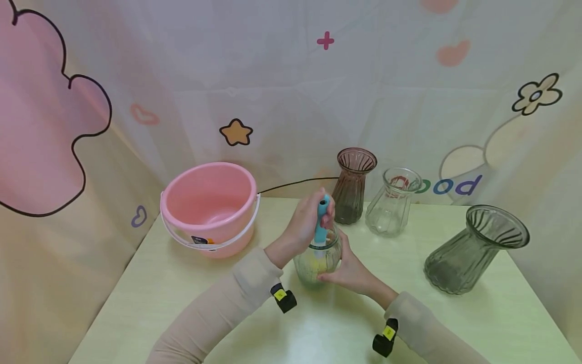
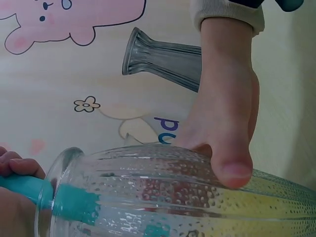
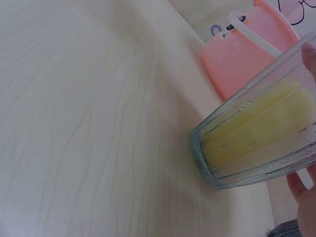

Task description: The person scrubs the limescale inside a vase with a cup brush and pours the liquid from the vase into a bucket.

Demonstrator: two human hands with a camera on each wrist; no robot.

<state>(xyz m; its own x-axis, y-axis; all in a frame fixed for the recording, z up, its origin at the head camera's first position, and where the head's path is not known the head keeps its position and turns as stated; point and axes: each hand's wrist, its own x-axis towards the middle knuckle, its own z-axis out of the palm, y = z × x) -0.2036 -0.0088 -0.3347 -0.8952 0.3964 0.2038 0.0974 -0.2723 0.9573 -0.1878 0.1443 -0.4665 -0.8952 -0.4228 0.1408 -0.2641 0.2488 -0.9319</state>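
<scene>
Near the middle of the table, a clear ribbed glass vase (image 1: pixel 302 265) is gripped by my right hand (image 1: pixel 356 273), thumb and fingers spread around its side. My left hand (image 1: pixel 300 227) has its fingers wrapped around the turquoise handle of a sponge brush (image 1: pixel 321 230), which goes down through the vase's mouth. In the right wrist view the brush's yellow sponge head (image 3: pixel 261 128) shows through the glass, reaching close to the vase's base. Water drops dot the vase wall (image 2: pixel 133 168) in the left wrist view.
A pink bucket (image 1: pixel 209 240) with a white handle stands at the back left. Behind the hands are a brownish-purple glass vase (image 1: pixel 350 194) and another clear vase (image 1: pixel 388 212). A grey glass vase (image 1: pixel 459 258) stands at the right. A printed curtain (image 1: pixel 282 76) hangs behind the table.
</scene>
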